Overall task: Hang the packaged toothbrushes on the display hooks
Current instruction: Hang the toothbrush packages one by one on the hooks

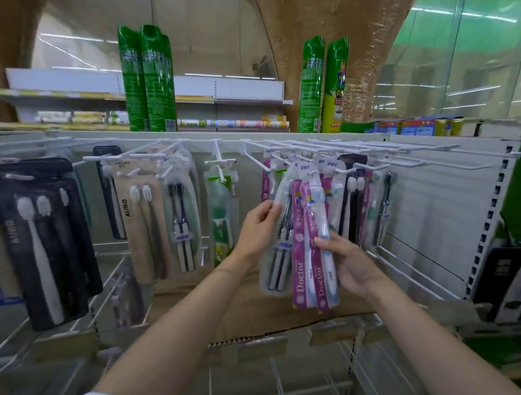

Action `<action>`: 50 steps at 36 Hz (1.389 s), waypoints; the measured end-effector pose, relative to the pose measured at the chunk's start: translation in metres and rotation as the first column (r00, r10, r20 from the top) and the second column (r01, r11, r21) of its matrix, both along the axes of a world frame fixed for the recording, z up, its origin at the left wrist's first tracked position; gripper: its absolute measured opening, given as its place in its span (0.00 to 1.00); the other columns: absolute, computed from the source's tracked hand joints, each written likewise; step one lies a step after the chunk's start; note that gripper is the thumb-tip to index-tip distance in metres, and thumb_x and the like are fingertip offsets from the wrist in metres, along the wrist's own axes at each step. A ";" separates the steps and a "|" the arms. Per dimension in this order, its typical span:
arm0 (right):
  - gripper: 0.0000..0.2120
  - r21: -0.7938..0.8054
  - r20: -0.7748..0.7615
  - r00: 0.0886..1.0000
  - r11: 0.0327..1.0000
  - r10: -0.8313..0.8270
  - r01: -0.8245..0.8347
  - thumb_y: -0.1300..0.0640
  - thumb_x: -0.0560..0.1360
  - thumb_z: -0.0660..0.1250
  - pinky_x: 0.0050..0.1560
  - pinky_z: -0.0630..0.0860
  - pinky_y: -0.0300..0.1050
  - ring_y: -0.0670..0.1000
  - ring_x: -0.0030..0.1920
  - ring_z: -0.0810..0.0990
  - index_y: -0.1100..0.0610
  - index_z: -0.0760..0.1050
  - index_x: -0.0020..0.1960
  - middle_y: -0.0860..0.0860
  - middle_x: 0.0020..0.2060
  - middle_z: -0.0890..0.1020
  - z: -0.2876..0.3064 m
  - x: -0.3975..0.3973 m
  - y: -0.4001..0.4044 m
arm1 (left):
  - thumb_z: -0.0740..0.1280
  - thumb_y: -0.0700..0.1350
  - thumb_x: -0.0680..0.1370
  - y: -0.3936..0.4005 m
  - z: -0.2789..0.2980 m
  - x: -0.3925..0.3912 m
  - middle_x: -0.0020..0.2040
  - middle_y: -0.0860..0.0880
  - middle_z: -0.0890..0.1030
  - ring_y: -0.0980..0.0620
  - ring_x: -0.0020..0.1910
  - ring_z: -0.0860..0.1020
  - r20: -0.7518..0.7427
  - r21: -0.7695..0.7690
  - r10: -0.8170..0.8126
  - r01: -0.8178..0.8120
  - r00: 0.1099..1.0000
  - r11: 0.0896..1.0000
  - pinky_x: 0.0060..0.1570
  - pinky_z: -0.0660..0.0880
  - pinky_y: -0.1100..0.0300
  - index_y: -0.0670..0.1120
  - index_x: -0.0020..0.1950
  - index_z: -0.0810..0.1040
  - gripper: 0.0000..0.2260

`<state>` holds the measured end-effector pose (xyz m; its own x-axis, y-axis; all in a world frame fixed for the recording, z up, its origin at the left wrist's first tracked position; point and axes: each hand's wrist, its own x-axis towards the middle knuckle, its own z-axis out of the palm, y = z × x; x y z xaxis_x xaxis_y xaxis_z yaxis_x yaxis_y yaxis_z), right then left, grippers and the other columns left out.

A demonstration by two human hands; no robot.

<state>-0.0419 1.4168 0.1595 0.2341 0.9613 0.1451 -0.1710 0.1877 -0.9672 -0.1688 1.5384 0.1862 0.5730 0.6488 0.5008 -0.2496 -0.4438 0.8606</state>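
In front of the rack I hold a fan of packaged toothbrushes. My left hand (259,225) grips the clear pack with two dark-handled brushes (277,258) at its left edge. My right hand (348,259) pinches the purple "Doctor" packs (313,249) from the right side, thumb on their front. The packs' tops reach up to the white display hooks (336,158) at the middle right; whether any top is on a hook I cannot tell. More packs hang behind them.
Black AUBO packs (40,240) and beige AUBO packs (141,230) hang at left, a green pack (220,218) at centre. Long bare hooks (453,156) stick out at right. Green spray cans (147,78) stand on top. Wire baskets (281,381) lie below.
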 end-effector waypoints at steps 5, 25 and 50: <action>0.19 0.059 -0.027 0.999 0.998 0.022 -0.020 0.61 0.71 0.69 0.45 0.81 0.46 0.51 0.46 0.84 0.50 0.73 0.61 0.54 0.47 0.84 -0.001 -0.003 -0.003 | 0.57 0.45 0.81 -0.011 -0.006 0.000 0.48 0.49 0.81 0.57 0.47 0.81 0.006 0.018 -0.039 0.039 0.999 0.999 0.47 0.78 0.63 0.47 0.51 0.75 0.07; 0.38 0.187 0.086 0.996 0.982 -0.033 0.016 0.45 0.52 0.82 0.44 0.80 0.44 0.52 0.48 0.84 0.51 0.75 0.59 0.51 0.48 0.84 0.000 -0.004 -0.034 | 0.57 0.43 0.82 -0.051 0.003 -0.022 0.31 0.53 0.73 0.57 0.28 0.71 0.170 0.264 0.266 -0.304 0.949 0.915 0.27 0.68 0.60 0.47 0.44 0.73 0.09; 0.10 0.017 0.209 0.976 0.998 -0.058 0.056 0.61 0.76 0.62 0.56 0.76 0.53 0.54 0.47 0.81 0.55 0.71 0.57 0.55 0.46 0.82 0.022 0.005 0.002 | 0.57 0.46 0.81 -0.035 -0.028 -0.055 0.36 0.42 0.75 0.45 0.35 0.72 0.000 0.001 0.365 -0.365 0.931 0.931 0.39 0.72 0.42 0.43 0.39 0.72 0.13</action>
